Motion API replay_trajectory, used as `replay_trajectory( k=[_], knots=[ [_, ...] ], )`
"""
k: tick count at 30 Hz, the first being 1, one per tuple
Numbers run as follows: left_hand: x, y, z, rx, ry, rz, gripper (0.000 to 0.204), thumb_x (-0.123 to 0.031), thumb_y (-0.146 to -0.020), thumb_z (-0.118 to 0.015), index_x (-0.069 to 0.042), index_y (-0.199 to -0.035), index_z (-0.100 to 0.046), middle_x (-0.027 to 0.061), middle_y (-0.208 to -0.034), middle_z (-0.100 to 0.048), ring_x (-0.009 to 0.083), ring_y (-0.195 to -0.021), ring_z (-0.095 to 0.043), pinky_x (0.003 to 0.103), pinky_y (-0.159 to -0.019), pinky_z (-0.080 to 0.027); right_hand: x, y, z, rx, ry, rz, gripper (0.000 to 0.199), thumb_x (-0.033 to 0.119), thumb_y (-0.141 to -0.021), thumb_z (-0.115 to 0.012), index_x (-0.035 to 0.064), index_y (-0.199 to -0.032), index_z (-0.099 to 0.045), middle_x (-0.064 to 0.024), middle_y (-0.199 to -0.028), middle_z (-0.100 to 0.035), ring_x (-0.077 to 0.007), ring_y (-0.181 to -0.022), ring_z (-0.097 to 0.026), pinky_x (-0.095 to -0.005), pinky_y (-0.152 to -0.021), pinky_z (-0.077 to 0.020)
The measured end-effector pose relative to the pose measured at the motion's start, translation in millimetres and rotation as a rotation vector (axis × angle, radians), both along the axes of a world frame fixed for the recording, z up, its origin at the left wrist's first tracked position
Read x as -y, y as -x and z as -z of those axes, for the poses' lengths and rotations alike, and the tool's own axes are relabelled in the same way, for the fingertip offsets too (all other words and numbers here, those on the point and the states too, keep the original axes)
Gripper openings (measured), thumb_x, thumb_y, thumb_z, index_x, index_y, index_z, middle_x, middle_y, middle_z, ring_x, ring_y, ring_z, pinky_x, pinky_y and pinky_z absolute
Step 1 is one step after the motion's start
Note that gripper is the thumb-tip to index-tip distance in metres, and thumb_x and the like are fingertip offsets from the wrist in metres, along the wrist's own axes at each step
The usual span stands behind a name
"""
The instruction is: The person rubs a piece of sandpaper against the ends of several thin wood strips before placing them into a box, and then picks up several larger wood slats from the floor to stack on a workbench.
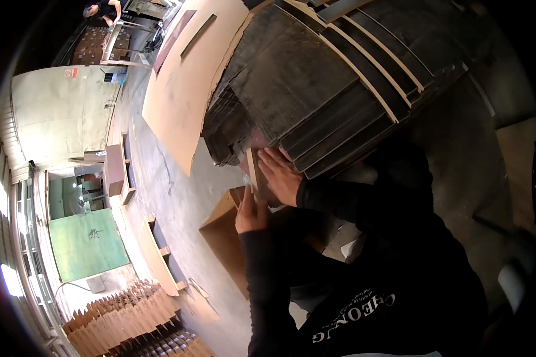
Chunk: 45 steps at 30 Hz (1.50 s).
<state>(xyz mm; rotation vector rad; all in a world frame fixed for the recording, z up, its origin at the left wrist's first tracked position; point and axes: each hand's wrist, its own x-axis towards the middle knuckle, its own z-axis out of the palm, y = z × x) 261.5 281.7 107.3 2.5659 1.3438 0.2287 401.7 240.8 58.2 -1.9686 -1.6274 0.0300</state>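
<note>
My left hand (250, 212) is closed around the lower end of a thin light wooden strip (252, 168) that stands up against a big stack of dark boards with pale edges (315, 77). Right beside the strip, my right hand (281, 176) lies flat with its fingers stretched out against the lower edge of the stack. It holds nothing. Both dark sleeves reach the hands from the lower right. The stack leans over the hands and hides what is behind it.
An open brown cardboard box (225, 233) sits just below the hands. A large light-brown panel (181, 83) lies beyond the stack. Wooden frames (158, 257) and rows of stacked wooden pieces (125, 321) are at lower left. Another person (102, 8) stands far off.
</note>
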Motion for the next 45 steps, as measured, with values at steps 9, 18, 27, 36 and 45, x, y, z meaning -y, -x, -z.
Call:
replay_trajectory(
  k=[9,18,27,36,45],
  knots=[
    [33.2,5.2,2.6,0.293,0.058,-0.042,0.042,-0.015,-0.082,-0.049,-0.01,-0.124,-0.043,0.0164,-0.091,-0.061,0.0272,-0.067,-0.06,0.033,-0.057,-0.046,1.6,-3.3,0.4,0.044,-0.014,0.004,0.052,0.025,-0.076,-0.051,-0.0018,-0.12,-0.041,-0.0159,-0.13,-0.034,-0.0295,-0.124,-0.025,-0.0427,-0.103,-0.0162],
    [-29.9,-26.2,16.4,-0.052,-0.124,-0.041,0.039,-0.015,-0.085,-0.044,-0.012,-0.124,-0.043,0.0178,-0.088,-0.062,0.0315,-0.065,-0.061,0.036,-0.054,-0.048,5.0,-1.4,1.9,0.07,-0.02,0.045,0.05,0.025,-0.078,-0.049,-0.001,-0.12,-0.041,-0.0144,-0.13,-0.034,-0.0279,-0.124,-0.025,-0.0415,-0.104,-0.0148],
    [28.1,-3.2,21.4,0.091,-0.049,0.124,0.046,-0.012,-0.084,-0.046,0.004,-0.126,-0.034,0.0247,-0.101,-0.056,0.0307,-0.088,-0.06,0.033,-0.07,-0.048,0.6,0.9,12.6,0.17,0.058,0.02,0.046,0.024,-0.08,-0.041,-0.003,-0.117,-0.046,-0.0153,-0.129,-0.037,-0.0291,-0.124,-0.027,-0.0407,-0.104,-0.0143],
    [-36.2,44.7,-8.6,0.158,-0.298,-0.124,0.041,-0.018,-0.085,-0.044,-0.019,-0.125,-0.042,0.008,-0.113,-0.055,0.0269,-0.078,-0.06,0.034,-0.058,-0.048,0.7,-2.7,-2.9,0.107,0.026,0.013,0.049,0.025,-0.079,-0.047,-0.0017,-0.12,-0.041,-0.0145,-0.131,-0.033,-0.0277,-0.125,-0.025,-0.0419,-0.103,-0.015],
    [-13.4,81.9,-30.0,0.217,-0.458,-0.104,0.042,-0.008,-0.079,-0.052,0.001,-0.119,-0.045,0.0084,-0.077,-0.057,0.0214,-0.065,-0.053,0.029,-0.06,-0.044,-8.7,10.5,11.7,0.068,0.005,-0.027,0.053,0.022,-0.078,-0.044,-0.0091,-0.12,-0.038,-0.0216,-0.131,-0.029,-0.036,-0.125,-0.022,-0.0475,-0.103,-0.0126]
  ],
)
